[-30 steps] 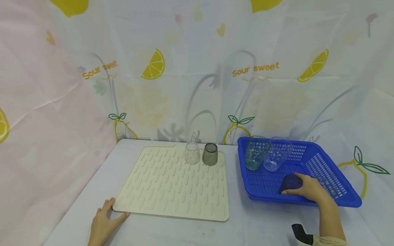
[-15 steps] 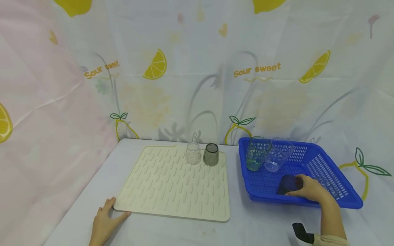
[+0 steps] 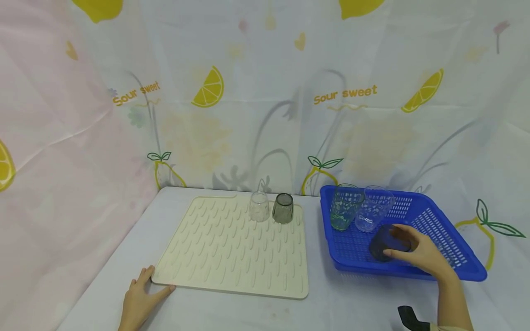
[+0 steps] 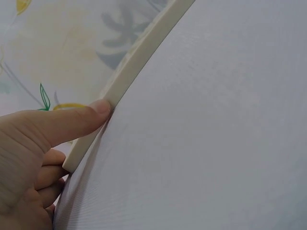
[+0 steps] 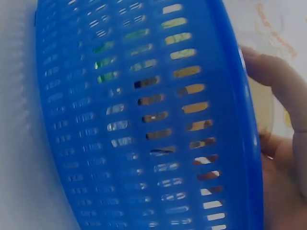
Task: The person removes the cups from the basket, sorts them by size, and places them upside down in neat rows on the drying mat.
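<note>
Left hand: this hand [image 3: 136, 301] rested at the near left corner of the mat, thumb along the front edge and fingers at the side, spread rather than closed.
Pale mat: it [image 3: 232, 253] lay flat on the white cloth [image 3: 207, 317]; a careless push at that corner could have slid it, rocking whatever stood on it.
Clear glass on the mat: this one [image 3: 259, 209] stood near the far edge, and a sharp shift of the mat looked the likeliest cause of a topple.
Grey glass: it [image 3: 283, 210] stood just beside the clear one – a knock to either might have made them clink or chip.
Blue basket: its front rim [image 3: 364, 268] stood between the person and the glasses inside; a low lift could have caught on it.
Green-tinted glass: it [image 3: 343, 211] leaned in the basket's far left part, probably ready to roll if bumped.
Clear glass in the basket: this [image 3: 372, 214] tilted beside the green one; contact between them could not be told.
Dark glass: it [image 3: 381, 246] was tilted inside the basket, near the front wall, and could have slipped through a loose hold.
Right hand: thumb and fingers of this hand [image 3: 422, 253] gripped the dark glass – a one-sided grip might have let it twist.
</note>
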Demonstrator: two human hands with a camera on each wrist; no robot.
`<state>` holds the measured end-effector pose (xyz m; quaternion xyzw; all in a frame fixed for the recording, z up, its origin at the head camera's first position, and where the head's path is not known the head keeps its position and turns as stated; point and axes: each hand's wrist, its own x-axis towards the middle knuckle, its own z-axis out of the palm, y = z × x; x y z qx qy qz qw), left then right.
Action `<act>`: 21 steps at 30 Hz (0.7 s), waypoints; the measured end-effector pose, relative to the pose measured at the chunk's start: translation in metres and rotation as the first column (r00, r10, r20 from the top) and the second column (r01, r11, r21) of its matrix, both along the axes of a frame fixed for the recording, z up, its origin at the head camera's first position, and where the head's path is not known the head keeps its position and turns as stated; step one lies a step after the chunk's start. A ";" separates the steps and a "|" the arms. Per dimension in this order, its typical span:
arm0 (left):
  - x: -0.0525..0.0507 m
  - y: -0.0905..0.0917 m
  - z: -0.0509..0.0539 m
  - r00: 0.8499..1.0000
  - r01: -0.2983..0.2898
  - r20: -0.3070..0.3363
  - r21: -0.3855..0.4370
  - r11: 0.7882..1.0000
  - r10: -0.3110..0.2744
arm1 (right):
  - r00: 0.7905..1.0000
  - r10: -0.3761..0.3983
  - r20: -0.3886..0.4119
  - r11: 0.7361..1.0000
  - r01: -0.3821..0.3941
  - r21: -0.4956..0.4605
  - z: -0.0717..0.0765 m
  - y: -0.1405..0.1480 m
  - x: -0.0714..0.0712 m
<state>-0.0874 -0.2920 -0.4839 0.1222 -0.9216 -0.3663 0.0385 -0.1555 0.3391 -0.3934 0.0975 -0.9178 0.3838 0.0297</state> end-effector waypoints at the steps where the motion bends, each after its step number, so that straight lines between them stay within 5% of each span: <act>1: 0.000 0.000 0.000 1.000 0.001 -0.003 -0.003 1.000 -0.001 | 1.000 -0.006 -0.010 1.000 0.006 -0.023 0.001 -0.001 0.001; 7: 0.001 0.000 0.002 1.000 0.014 -0.008 -0.019 1.000 -0.014 | 0.995 -0.006 -0.099 0.969 -0.018 -0.245 0.003 -0.007 0.003; 12: -0.002 0.000 0.004 0.999 0.016 0.037 -0.016 1.000 -0.016 | 0.976 0.090 -0.197 0.833 -0.182 -0.522 0.005 -0.014 0.003; 16: -0.004 0.001 0.007 0.999 0.013 0.047 -0.016 1.000 -0.012 | 0.953 0.126 -0.277 0.744 -0.275 -0.609 0.010 -0.022 0.003; 21: -0.005 0.004 0.011 0.997 0.032 -0.070 -0.061 0.998 -0.036 | 0.937 0.125 -0.326 0.736 -0.308 -0.603 0.018 -0.035 0.004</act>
